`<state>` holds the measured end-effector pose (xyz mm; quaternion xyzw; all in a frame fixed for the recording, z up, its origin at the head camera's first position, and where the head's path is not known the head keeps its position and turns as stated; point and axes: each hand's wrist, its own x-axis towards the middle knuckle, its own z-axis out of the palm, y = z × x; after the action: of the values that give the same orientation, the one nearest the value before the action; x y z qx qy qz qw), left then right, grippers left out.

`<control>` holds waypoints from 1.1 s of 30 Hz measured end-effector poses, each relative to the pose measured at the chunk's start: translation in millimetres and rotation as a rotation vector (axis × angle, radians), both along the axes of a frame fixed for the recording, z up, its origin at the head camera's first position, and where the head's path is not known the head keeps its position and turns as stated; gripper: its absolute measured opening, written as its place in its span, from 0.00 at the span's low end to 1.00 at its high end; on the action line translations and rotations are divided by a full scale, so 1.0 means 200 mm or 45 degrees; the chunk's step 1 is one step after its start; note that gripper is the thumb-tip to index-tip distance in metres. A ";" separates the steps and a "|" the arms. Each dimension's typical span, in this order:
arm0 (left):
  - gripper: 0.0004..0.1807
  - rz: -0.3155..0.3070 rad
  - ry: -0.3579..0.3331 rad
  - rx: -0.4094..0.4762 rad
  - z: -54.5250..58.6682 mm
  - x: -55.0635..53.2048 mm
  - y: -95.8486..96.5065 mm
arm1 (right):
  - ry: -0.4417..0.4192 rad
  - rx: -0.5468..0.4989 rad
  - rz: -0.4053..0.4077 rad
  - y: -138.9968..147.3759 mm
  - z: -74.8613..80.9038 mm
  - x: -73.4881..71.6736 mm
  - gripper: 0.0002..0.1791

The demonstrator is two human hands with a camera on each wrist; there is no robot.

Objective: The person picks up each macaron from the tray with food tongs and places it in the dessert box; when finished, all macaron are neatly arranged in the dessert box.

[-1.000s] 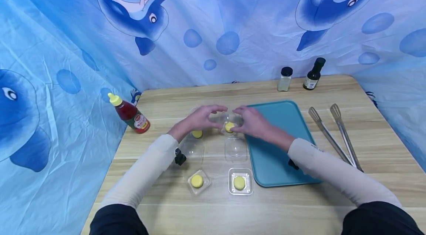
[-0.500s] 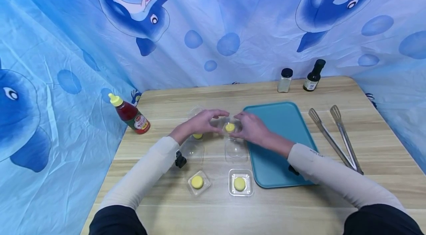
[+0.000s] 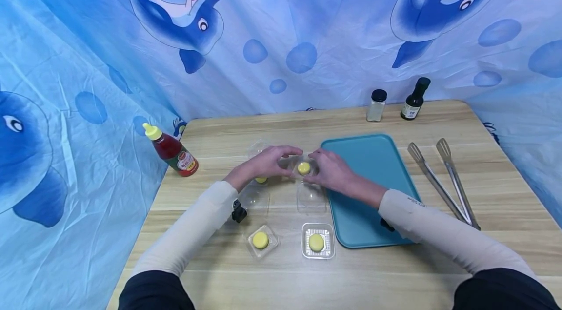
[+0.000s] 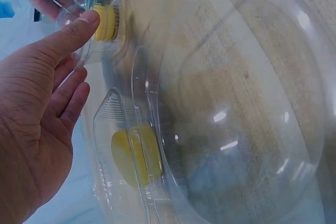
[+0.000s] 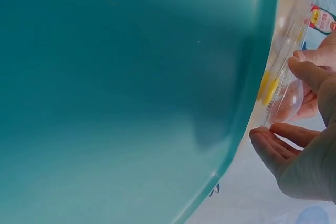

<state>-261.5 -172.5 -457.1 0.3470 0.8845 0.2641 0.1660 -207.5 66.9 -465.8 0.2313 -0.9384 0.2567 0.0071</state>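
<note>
In the head view, a round yellow macaron (image 3: 303, 168) sits inside a clear plastic box (image 3: 295, 173) left of the blue tray. My left hand (image 3: 270, 161) and right hand (image 3: 331, 168) hold this box from opposite sides. A domed lid (image 4: 68, 22) stands over the macaron in the left wrist view, with my left thumb and fingers on it. My right thumb and fingertips pinch the box's rim in the right wrist view. Beside the left hand sits another boxed macaron (image 4: 137, 153), partly hidden in the head view.
Two more macarons, a left one (image 3: 260, 240) and a right one (image 3: 316, 242), sit in clear boxes nearer me. A clear lid (image 3: 311, 197) lies between. Around them are a blue tray (image 3: 373, 193), metal tongs (image 3: 439, 183), a sauce bottle (image 3: 175, 154), a shaker (image 3: 376, 105) and a dark bottle (image 3: 414, 99).
My hands have shifted slightly nearer me and come closer around the clear box. The other boxes, the tray and the bottles stay in place.
</note>
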 end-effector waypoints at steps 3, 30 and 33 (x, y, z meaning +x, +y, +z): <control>0.42 0.012 0.004 0.000 0.00 0.00 0.00 | -0.006 0.009 0.012 0.00 0.01 0.00 0.40; 0.43 0.096 0.143 -0.063 -0.02 0.02 0.04 | -0.159 -0.012 0.097 0.05 0.05 -0.06 0.38; 0.42 0.103 0.149 -0.071 -0.02 0.03 0.05 | -0.161 -0.026 0.105 0.05 0.04 -0.07 0.35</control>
<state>-256.2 -162.2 -461.4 0.3211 0.9129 0.2252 0.1126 -222.1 77.8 -456.9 0.2532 -0.9239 0.2805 -0.0605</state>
